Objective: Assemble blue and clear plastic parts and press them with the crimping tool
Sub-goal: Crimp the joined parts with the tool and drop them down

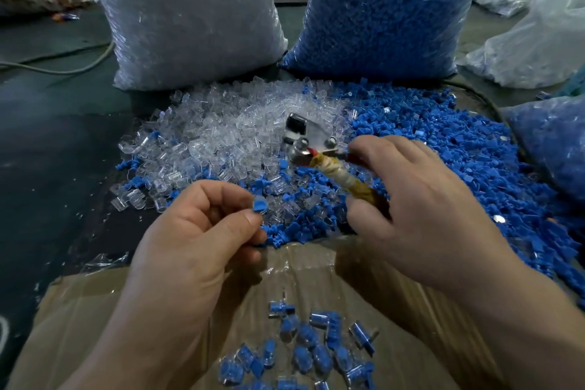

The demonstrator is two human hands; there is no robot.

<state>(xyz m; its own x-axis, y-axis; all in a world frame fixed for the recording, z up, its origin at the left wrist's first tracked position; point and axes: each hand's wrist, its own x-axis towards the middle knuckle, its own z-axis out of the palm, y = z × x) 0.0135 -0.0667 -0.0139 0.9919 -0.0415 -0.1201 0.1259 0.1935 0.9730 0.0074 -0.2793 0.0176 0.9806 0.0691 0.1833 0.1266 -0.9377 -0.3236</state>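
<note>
**Left grip pinches a blue part, right grip wraps the tool handles**

The grip of the left hand (202, 228) is pressed together on a single blue part (260, 204), which is pinched between thumb and forefinger tip, with the other fingers curled into the palm. The grip of the right hand (427, 209) is closed round the handles of the crimping tool (308, 149). The thumb lies under a handle wrapped in yellowish tape and the fingertips lie over a red handle. I cannot tell whether the handles are squeezed fully together.

The tool's metal head points away from the person and sits over the heap of clear parts (221, 133). The pinched blue part is held near the tool, to its left and apart from its head.

The clear heap runs into a heap of blue parts (449, 152) on its right, and the two mix where they meet, just beneath the hands. Behind the heaps stand two full plastic sacks, the clear-parts sack (186, 16) on the left with a small white label and the blue-parts sack (389, 9) on the right.

Nearer the person lies a sheet of cardboard (316, 263), its far edge touching the heaps. A cluster of assembled pieces (304, 348), blue inside clear, lies on it between the forearms.

A pale cable (63, 68) trails over the dark surface at far left. More plastic bags (538, 41) lie at the right edge.
</note>
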